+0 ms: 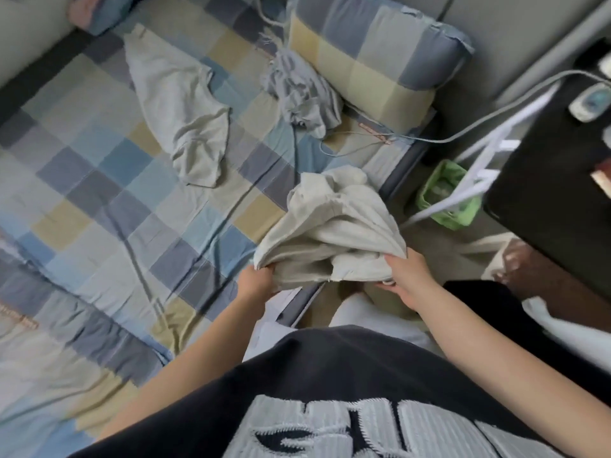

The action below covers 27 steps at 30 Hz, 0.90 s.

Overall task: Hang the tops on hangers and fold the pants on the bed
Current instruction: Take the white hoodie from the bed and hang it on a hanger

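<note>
My left hand (256, 281) and right hand (409, 279), fingers curled, grip a cream garment (330, 226) over the bed (99, 180); grey top (185, 104) beyond, hangers (488, 151) right.

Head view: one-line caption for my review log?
Left hand and right hand hold a bunched cream garment at the bed edge.

Look to your checked pillow (373, 51) — a green bin (446, 196) sits below its right end, a black bench (545, 209) farther right.
</note>
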Each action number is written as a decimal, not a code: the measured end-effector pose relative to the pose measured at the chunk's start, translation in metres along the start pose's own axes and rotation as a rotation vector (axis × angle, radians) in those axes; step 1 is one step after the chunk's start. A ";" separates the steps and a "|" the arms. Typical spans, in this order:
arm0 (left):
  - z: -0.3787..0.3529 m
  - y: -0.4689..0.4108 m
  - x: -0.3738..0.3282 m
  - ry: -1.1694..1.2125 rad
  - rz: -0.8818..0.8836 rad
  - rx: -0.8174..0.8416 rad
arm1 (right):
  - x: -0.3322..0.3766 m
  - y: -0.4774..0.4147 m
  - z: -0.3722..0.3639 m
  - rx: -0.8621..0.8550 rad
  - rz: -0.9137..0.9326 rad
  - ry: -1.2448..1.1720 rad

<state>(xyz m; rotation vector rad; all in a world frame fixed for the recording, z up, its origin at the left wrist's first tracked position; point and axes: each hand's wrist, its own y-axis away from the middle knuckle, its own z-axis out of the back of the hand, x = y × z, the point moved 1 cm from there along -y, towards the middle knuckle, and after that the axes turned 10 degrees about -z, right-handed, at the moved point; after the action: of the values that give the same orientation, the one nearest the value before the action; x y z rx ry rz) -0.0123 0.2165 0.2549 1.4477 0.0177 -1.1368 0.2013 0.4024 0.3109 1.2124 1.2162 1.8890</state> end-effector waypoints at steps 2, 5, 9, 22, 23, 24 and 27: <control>-0.006 0.013 -0.006 0.037 -0.083 0.057 | -0.019 0.024 0.010 -0.063 0.084 -0.029; -0.018 0.037 -0.027 0.010 -0.225 0.168 | -0.037 0.057 0.033 -0.156 0.166 -0.106; -0.047 0.075 -0.051 -0.090 -0.440 0.341 | -0.073 0.097 0.068 -0.235 0.224 -0.234; -0.168 0.338 0.026 -0.618 -0.840 1.116 | -0.297 0.259 0.227 -0.486 0.324 -0.824; -0.174 0.365 0.042 -0.633 -0.872 1.182 | -0.318 0.273 0.243 -0.505 0.344 -0.859; -0.181 0.393 0.058 -0.637 -0.897 1.233 | -0.340 0.286 0.260 -0.522 0.367 -0.890; -0.203 0.471 0.099 -0.562 -0.959 1.294 | -0.398 0.323 0.314 -0.563 0.431 -0.942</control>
<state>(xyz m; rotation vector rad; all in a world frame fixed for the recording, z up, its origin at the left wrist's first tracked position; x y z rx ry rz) 0.4468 0.1882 0.5021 2.2280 -0.5681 -2.6046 0.6544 0.0601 0.5077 1.7745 -0.0758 1.4198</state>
